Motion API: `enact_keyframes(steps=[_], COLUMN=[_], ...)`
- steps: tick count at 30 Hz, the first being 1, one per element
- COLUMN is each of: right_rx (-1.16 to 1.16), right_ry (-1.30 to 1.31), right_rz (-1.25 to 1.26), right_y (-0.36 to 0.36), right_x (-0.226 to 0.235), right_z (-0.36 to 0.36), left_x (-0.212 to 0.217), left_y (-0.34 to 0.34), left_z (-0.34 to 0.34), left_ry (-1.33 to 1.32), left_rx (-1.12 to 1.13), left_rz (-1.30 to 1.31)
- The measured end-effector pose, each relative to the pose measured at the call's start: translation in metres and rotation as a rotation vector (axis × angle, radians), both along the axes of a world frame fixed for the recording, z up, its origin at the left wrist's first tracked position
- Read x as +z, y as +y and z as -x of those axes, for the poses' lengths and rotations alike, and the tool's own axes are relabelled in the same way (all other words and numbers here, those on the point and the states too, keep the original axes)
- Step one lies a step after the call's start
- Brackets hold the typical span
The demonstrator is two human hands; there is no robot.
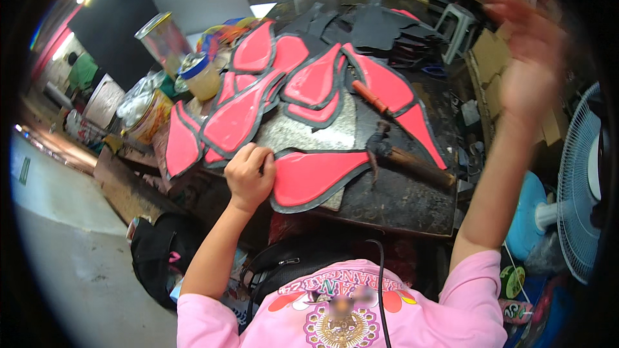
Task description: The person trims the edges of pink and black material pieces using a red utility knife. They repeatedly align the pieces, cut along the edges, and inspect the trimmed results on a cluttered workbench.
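On the bench (412,211), a pink panel (313,179) lies just right of the closed left hand (250,175) touching its broad end, its long axis running sideways toward a hammer (416,164); the right hand (532,58), raised well apart, is too blurred to tell its grip from here.

Just nearer than the hammer (422,168), a bare stretch of dark tabletop (416,209) leaves a hand room to pass low. Left of the hammer, a pink panel (309,177) runs up to its head, with the left hand (250,177) blocking that panel's left end. Beyond the hammer, a red-handled tool (369,95) and heaped panels (235,122) obstruct (the fan (580,180) stands farther right, past the table edge).
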State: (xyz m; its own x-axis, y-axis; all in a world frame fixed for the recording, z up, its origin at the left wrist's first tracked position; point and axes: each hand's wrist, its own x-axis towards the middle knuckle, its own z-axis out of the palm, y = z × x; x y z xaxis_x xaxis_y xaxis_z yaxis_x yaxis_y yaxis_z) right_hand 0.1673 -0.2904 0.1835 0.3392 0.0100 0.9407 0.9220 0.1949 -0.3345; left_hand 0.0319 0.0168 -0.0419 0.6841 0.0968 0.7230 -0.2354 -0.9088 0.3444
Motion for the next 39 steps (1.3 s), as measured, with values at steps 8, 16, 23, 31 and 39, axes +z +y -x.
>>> enact_keyframes(steps=[8,16,23,31,39], right_rx=[-0.397,-0.604,-0.551,-0.458,0.361], right_ry=[0.582,0.716,0.325,0.546,1.1], right_rz=[0.755,1.027,1.26,1.536,0.537], right_y=[-0.035,-0.028,0.003,0.0,0.026], right_x=[-0.168,-0.18,-0.165,-0.171,-0.158], right_z=[-0.187,-0.191,-0.128,-0.081,-0.008], left_x=[0.0,0.001,0.002,0.0,0.001], left_y=[0.001,0.001,0.001,0.001,-0.001], left_z=[0.0,0.001,0.001,0.001,0.001], left_ry=[-0.006,0.01,0.023,0.023,0.03], left_rx=[-0.028,-0.043,-0.033,-0.015,-0.047], left_rz=[-0.01,0.015,0.009,0.02,0.023])
